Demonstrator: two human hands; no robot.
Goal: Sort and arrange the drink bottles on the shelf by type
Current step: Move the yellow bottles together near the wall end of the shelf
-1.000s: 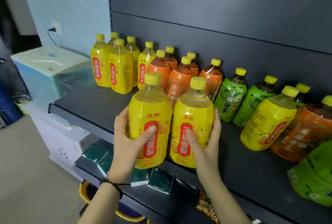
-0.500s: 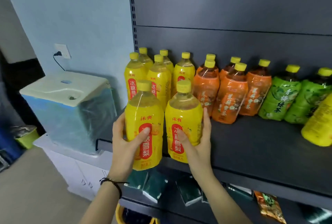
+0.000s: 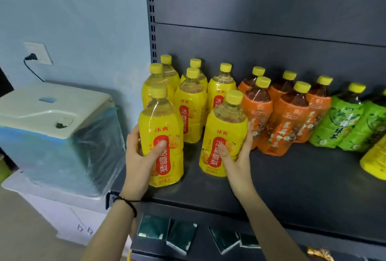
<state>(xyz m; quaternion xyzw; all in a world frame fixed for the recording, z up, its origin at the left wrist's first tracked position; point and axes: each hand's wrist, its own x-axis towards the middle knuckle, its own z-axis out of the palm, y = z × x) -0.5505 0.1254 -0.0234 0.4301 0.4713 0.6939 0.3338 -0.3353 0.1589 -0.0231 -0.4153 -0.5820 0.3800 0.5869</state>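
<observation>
The left hand [image 3: 139, 162] curls round one yellow bottle [image 3: 160, 135] and the right hand [image 3: 236, 160] grips a second yellow bottle [image 3: 224, 133] beside it (both upright at the front of the dark shelf [image 3: 292, 187]), with more yellow bottles [image 3: 191, 110] just beyond the fingers and orange bottles [image 3: 286, 118] just right of the right hand.

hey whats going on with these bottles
A person is sorting drinks by type. The left hand grips one yellow bottle and the right hand a second yellow bottle, both upright, in front of the yellow group at the left end of the shelf. Orange bottles stand beside that group, green bottles further right.
</observation>
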